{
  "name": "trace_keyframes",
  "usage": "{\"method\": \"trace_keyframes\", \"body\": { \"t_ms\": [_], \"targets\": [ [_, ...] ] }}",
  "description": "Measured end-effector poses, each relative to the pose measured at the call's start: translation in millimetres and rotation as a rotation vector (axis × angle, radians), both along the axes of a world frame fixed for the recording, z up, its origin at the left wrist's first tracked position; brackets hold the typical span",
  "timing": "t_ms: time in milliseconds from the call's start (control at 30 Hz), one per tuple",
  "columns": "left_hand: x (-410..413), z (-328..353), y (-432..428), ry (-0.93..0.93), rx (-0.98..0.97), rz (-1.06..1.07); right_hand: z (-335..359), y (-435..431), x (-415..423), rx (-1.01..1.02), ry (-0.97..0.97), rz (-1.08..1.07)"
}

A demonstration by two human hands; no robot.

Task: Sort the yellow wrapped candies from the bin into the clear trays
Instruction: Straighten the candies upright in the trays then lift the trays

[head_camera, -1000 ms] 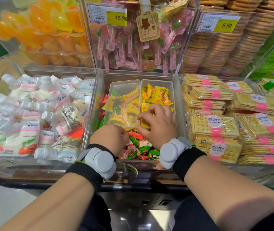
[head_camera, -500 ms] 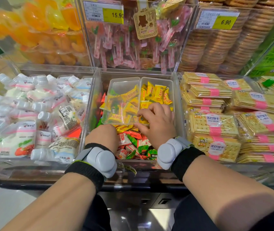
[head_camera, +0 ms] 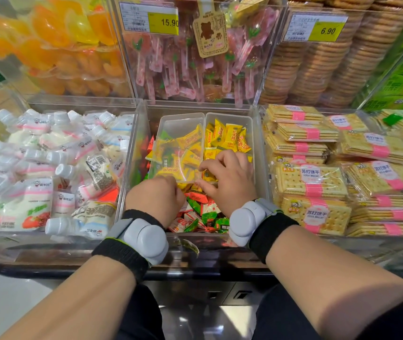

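In the middle clear bin [head_camera: 135,153], loose red, green and yellow wrapped candies [head_camera: 202,212] fill the near part. At the back, two clear trays lie side by side on the candies. The left tray [head_camera: 180,117] and the right tray [head_camera: 229,117] both hold yellow wrapped candies [head_camera: 228,137]. My right hand [head_camera: 232,185] sits at the near end of the right tray, thumb and fingers pinched on a yellow candy [head_camera: 207,175]. My left hand [head_camera: 156,200] is curled knuckles-up at the left tray's near edge, its fingertips hidden among the candies.
To the left is a bin of white spouted pouches [head_camera: 48,168]. Soda biscuit packs [head_camera: 313,182] are stacked in the bin on the right. Behind stand tall clear bins of orange jelly cups [head_camera: 55,45], pink lollipops [head_camera: 195,65] and round biscuits [head_camera: 318,65].
My left hand drew back slightly, then came forward again to the left tray's near edge. My right hand has stayed at the right tray's near end, fingers closing on a yellow candy.
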State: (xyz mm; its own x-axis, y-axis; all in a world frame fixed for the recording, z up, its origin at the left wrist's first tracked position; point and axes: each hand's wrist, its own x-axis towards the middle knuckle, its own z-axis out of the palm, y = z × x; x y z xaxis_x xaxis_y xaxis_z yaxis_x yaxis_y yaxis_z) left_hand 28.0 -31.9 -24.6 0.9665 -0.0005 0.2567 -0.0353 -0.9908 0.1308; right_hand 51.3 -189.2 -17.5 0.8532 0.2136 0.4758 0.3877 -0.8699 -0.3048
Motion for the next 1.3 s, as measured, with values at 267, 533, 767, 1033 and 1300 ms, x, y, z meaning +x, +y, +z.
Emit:
{"method": "trace_keyframes", "body": {
  "t_ms": [267, 533, 767, 1033, 1300],
  "targets": [
    [-3.1, 15.5, -11.0, -0.116, -0.188, -0.024, 3.5, 0.8, -1.4, 0.073, 0.024, 0.019],
    [-3.5, 38.2, -20.9, -0.151, -0.266, -0.049, 6.1, 0.9, -1.8, 0.224, 0.019, -0.014],
    [6.1, 53.0, -27.4, -0.206, -0.493, -0.044, 12.3, -3.2, -2.2, 0.428, -0.011, -0.013],
    [18.9, 62.1, -45.5, -0.274, -0.679, -0.009, 18.0, -4.7, -7.6, 0.508, -0.136, 0.000],
    [41.5, 64.6, -63.1, -0.218, -0.845, -0.011, 14.5, -4.9, -3.5, 0.606, -0.162, -0.031]
  ]
}}
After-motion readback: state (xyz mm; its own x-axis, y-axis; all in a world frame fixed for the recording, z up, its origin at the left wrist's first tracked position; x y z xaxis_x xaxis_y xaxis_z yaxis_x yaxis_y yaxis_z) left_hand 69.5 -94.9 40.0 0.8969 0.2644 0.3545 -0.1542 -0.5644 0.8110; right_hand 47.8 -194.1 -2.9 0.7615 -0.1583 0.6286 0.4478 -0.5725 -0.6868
